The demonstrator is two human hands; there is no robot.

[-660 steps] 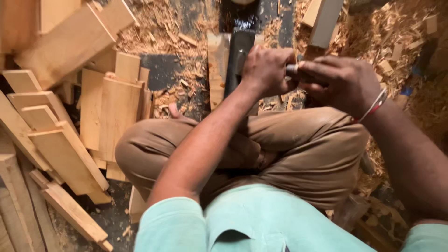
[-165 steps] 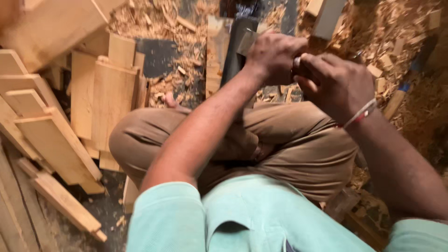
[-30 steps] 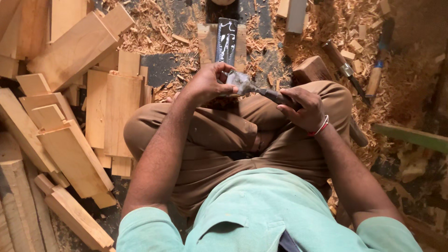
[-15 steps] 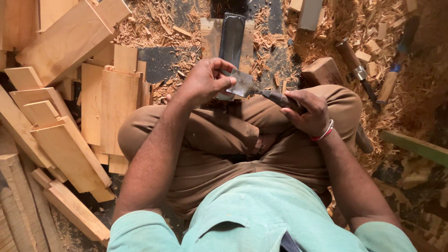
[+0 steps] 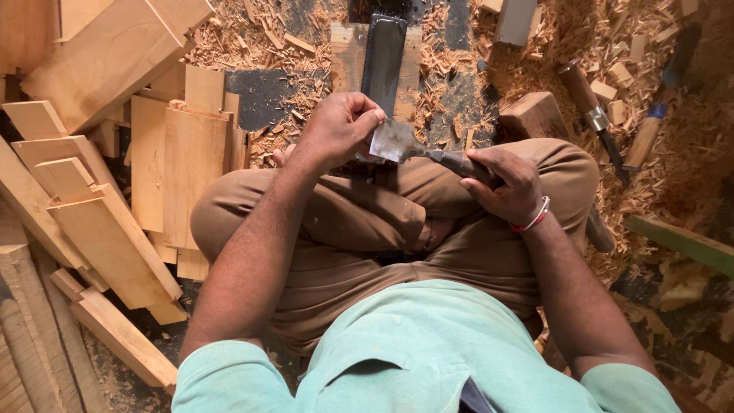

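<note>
Near frame centre, above the lap, wide chisel [image 5: 409,147] gripped by handle in closed right hand [image 5: 505,186], left hand [image 5: 336,130] fingertips pinching the blade edge w/ thumb; best to touch lightly, across the edge, not along, sharpening stone [image 5: 382,53] just above.

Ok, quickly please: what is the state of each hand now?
Left hand: fingertips pinch the flat metal blade of the chisel.
Right hand: closed around the chisel's dark handle.

Warm, even daylight; sharp focus
</note>
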